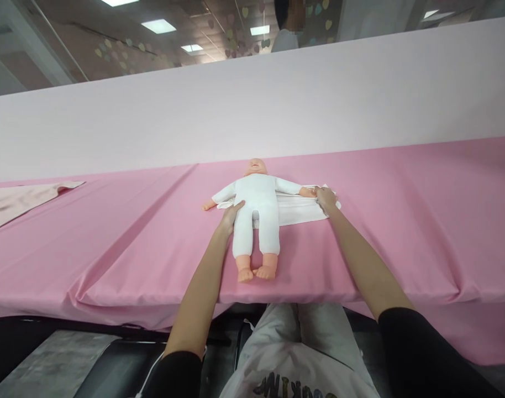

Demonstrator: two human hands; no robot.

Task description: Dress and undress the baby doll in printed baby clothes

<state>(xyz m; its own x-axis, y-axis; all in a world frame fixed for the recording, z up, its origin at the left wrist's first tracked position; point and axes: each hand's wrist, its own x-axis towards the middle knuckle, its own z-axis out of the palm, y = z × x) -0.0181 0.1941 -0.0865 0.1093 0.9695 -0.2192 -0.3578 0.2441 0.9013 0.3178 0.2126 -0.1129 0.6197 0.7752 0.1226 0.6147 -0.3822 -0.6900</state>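
A baby doll (256, 193) in a white body suit lies on its back, arms spread and bare feet toward me. Beneath its torso a white cloth (302, 213) is spread, reaching out mostly to the right. My left hand (231, 217) grips the doll's side at the hip, thumb on top and the other fingers mostly hidden. Beside the doll's hand on the right, my right hand (327, 199) is closed on the far right end of the white cloth.
A pink tablecloth (145, 249) with creases covers the table. At the far left lies a pale cloth (24, 199). A white partition (252, 110) stands behind the table, with glass above it and a person (285, 40) beyond. A black chair (120, 365) is at lower left.
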